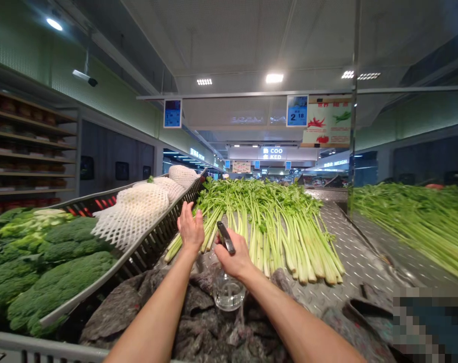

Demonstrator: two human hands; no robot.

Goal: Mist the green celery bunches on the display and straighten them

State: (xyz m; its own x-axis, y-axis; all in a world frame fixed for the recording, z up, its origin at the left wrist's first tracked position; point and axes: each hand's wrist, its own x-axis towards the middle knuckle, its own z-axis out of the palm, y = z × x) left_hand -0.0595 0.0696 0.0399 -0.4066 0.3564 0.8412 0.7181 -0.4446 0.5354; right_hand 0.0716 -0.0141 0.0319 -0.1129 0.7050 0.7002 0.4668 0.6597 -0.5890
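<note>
My left hand (pixel 190 228) reaches forward with its fingers spread, at the near ends of a pile of long green celery stalks (pixel 274 222) lying on a metal display counter (pixel 359 252). Beside it, my right hand (pixel 233 257) is closed around a clear spray bottle (pixel 227 290). The bottle's dark nozzle (pixel 225 237) sticks up above my fingers and its clear body hangs below my wrist. Both hands sit close together at the left front of the celery pile.
Dark damp cloths (pixel 202 322) lie bunched under my arms. At left, a black slatted bin (pixel 145 252) holds broccoli (pixel 55 267) and produce wrapped in white foam netting (pixel 138 212). A mirror panel (pixel 413 222) at right reflects the celery. Price signs (pixel 297 111) hang overhead.
</note>
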